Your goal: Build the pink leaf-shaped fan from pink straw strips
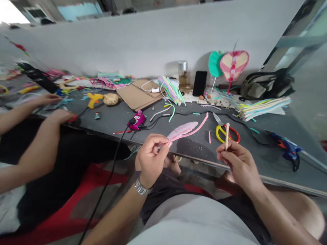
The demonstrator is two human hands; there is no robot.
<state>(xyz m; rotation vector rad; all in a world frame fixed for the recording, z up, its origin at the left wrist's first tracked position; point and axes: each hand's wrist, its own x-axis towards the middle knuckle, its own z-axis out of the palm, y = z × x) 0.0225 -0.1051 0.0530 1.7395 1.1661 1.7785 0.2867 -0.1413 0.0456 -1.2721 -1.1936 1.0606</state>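
My left hand [153, 153], with a metal watch at the wrist, pinches the near end of a pink pipe-cleaner petal [186, 129]. The petal is a long loop with a paler pink filling, and one pink strand stands out along its right side. In my right hand [236, 160] a short cream stick [227, 132] is held upright between thumb and fingers; it looks like a pipe cleaner with a thicker tip. Just behind that hand lie scissors [222, 132] with yellow and red handles. A small pink piece [209, 137] rests between the hands.
A blue glue gun [288, 149] lies at right, a magenta power plug block [138, 120] at left with a trailing cord. Pipe-cleaner bundles [265, 107], cardboard [140, 93], a phone [200, 83] and a jar [183, 73] line the back. Another person's hands [58, 115] work at far left.
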